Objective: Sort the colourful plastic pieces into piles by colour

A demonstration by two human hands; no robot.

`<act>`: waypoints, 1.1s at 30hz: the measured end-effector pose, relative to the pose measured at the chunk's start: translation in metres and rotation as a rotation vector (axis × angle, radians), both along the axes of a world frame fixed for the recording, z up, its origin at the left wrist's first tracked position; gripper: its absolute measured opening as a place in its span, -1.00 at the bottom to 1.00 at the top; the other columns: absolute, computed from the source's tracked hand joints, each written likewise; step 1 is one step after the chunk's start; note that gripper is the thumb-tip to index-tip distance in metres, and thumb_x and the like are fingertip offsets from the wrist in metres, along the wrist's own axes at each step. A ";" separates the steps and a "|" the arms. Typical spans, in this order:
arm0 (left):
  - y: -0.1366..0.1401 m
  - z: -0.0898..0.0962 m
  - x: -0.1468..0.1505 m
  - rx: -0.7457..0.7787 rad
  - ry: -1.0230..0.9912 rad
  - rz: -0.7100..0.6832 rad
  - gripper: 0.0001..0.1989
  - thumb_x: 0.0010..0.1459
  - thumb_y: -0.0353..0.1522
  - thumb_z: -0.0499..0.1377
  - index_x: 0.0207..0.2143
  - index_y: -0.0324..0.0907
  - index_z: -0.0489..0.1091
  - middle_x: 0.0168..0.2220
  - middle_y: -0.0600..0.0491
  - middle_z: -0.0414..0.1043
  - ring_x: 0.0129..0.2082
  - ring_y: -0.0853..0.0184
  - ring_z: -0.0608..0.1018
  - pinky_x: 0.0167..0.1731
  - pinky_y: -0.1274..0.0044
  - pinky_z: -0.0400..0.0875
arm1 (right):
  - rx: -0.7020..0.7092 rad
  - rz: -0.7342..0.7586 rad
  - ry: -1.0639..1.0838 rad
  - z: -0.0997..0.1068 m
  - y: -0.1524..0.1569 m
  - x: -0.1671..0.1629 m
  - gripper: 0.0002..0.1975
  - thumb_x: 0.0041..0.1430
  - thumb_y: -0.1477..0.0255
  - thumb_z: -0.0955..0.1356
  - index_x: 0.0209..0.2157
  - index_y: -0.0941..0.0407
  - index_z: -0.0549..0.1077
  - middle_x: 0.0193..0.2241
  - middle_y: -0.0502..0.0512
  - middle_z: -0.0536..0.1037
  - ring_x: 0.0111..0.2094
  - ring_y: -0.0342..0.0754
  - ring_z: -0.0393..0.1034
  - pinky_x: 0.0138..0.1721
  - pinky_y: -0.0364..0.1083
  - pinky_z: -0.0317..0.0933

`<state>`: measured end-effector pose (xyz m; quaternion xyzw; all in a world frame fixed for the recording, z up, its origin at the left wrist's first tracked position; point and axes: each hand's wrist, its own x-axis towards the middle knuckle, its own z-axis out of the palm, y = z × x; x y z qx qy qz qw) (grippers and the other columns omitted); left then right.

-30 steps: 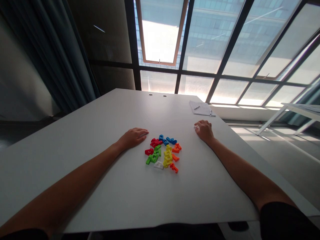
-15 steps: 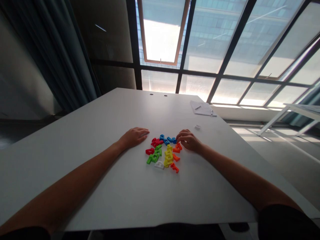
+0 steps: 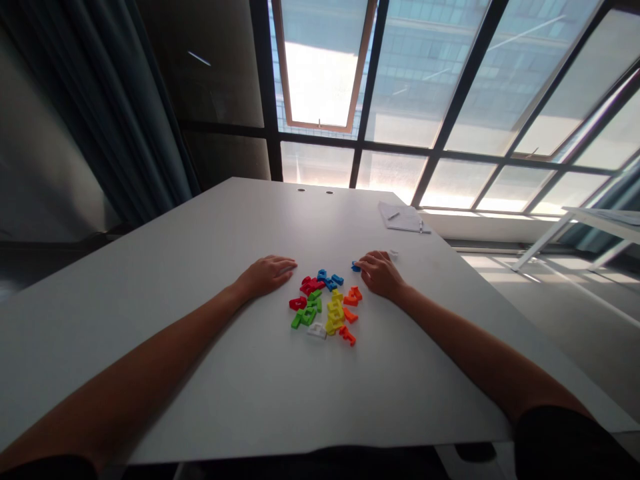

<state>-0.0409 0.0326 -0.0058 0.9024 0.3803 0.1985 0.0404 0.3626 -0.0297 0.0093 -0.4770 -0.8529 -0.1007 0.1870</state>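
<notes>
My left hand [image 3: 273,273] lies flat on the white table [image 3: 230,387], fingers stretched out and holding nothing, just left of a loose group of plastic pieces. My right hand [image 3: 381,275] is beyond the group's right side, its fingertips closed on a small blue plastic piece [image 3: 355,266], partly hidden by the fingers. The group has other blue pieces [image 3: 331,283] at its far side and red pieces [image 3: 312,286] at the left. Green pieces [image 3: 307,313], yellow pieces [image 3: 335,315], orange pieces [image 3: 350,315] and a white piece [image 3: 317,330] lie nearer me. Some look letter-shaped.
A separate white piece [image 3: 394,254] lies just past my right hand, partly covered by it. Papers [image 3: 400,218] with a pen rest near the table's far right corner. Two round holes are set near the far edge. Windows stand behind; a second table [image 3: 610,223] is at right.
My right hand has moved away from the group, slightly outward and forward, taking one blue piece with it. My left hand stays in place on the table.
</notes>
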 end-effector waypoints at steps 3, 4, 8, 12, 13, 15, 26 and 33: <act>0.000 0.000 0.000 0.007 0.016 0.002 -0.46 0.44 -0.04 0.00 0.19 -0.03 0.62 0.25 -0.02 0.62 0.21 0.08 0.61 0.31 0.23 0.48 | -0.003 -0.099 -0.064 0.001 0.002 -0.001 -0.64 0.52 0.35 0.31 0.17 0.09 0.64 0.11 0.30 0.67 0.21 0.26 0.38 0.29 0.20 0.10; 0.000 -0.001 0.000 0.010 0.018 0.004 -0.46 0.44 -0.05 0.00 0.19 -0.03 0.62 0.25 -0.03 0.62 0.21 0.08 0.61 0.31 0.22 0.48 | -0.006 -0.123 -0.083 0.001 0.003 -0.001 -0.61 0.53 0.29 0.30 0.19 0.11 0.62 0.15 0.32 0.65 0.24 0.29 0.36 0.30 0.22 0.08; 0.000 -0.001 0.000 0.007 0.002 0.007 -0.47 0.43 -0.05 0.01 0.17 -0.04 0.63 0.24 -0.04 0.62 0.21 0.04 0.62 0.30 0.17 0.48 | -0.018 -0.196 -0.133 -0.002 0.014 -0.002 -0.53 0.57 0.17 0.25 0.23 0.13 0.57 0.20 0.41 0.60 0.28 0.35 0.31 0.32 0.27 0.02; 0.001 -0.001 -0.001 0.001 -0.019 -0.008 -0.47 0.43 -0.03 0.02 0.15 -0.04 0.64 0.22 -0.05 0.64 0.19 0.06 0.63 0.32 0.20 0.48 | -0.043 -0.319 -0.151 -0.001 0.046 -0.006 -0.47 0.57 0.11 0.21 0.17 0.18 0.59 0.15 0.49 0.60 0.23 0.39 0.33 0.28 0.31 0.06; 0.001 -0.001 -0.001 0.002 -0.018 -0.005 -0.47 0.43 -0.02 0.02 0.15 -0.04 0.64 0.22 -0.04 0.64 0.19 0.06 0.63 0.32 0.20 0.47 | -0.062 -0.356 -0.160 0.000 0.057 -0.007 -0.46 0.57 0.10 0.21 0.15 0.20 0.60 0.14 0.51 0.61 0.22 0.40 0.33 0.26 0.31 0.08; 0.000 -0.001 -0.001 0.004 -0.011 0.003 -0.47 0.43 -0.02 0.02 0.15 -0.04 0.63 0.23 -0.04 0.63 0.19 0.06 0.63 0.33 0.20 0.47 | -0.106 -0.428 -0.161 0.002 0.081 -0.005 -0.42 0.56 0.08 0.20 0.16 0.22 0.61 0.14 0.54 0.59 0.21 0.41 0.34 0.25 0.32 0.11; -0.004 0.000 0.000 0.004 0.013 0.016 -0.52 0.44 -0.08 0.04 0.17 -0.02 0.62 0.25 -0.01 0.62 0.23 0.05 0.61 0.30 0.18 0.48 | -0.337 -0.749 -0.093 0.010 0.157 0.011 -0.24 0.53 -0.02 0.19 0.40 0.28 0.44 0.36 0.60 0.41 0.40 0.49 0.21 0.36 0.37 0.04; -0.004 0.000 0.002 -0.002 0.011 0.017 -0.54 0.44 -0.11 0.06 0.18 -0.01 0.62 0.25 -0.01 0.62 0.22 0.09 0.61 0.31 0.23 0.47 | -0.375 -0.746 -0.130 0.022 0.156 0.016 -0.25 0.55 -0.01 0.22 0.44 0.27 0.39 0.37 0.62 0.41 0.45 0.44 0.19 0.41 0.34 -0.03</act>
